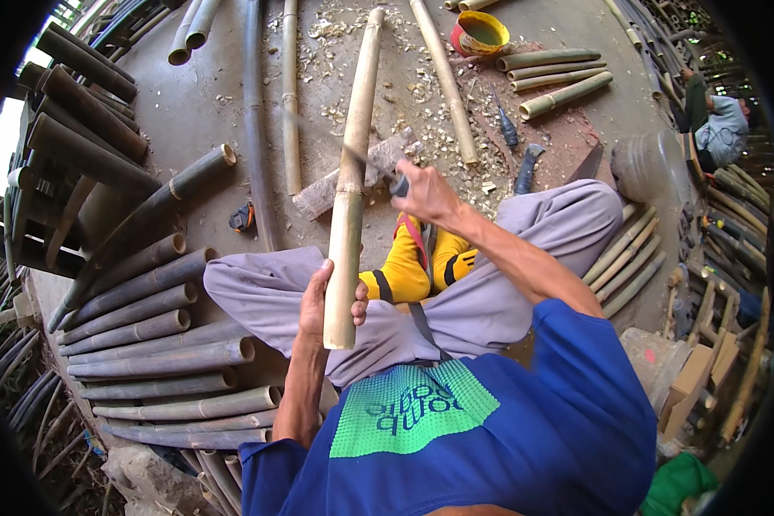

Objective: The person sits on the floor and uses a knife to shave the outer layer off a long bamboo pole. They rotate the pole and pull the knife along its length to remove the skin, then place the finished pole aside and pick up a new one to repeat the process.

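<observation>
Bamboo pole (361, 112), left grip (316, 295) near lower end, blurred knife (399, 184) possibly touching

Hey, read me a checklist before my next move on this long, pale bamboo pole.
1. Left bare hand gripping the long, pale bamboo pole near its lower end: ok.
2. Right bare hand closed around the dark-handled bladed tool: ok.
3. Left hand apart from the tool: ok, lower down the pole.
4. Tool's edge sharpness: cannot tell, blurred.
5. Pole supported by the rough wooden block: cannot tell.
6. Grey floor free of pale shavings: not ok, scattered widely.
</observation>
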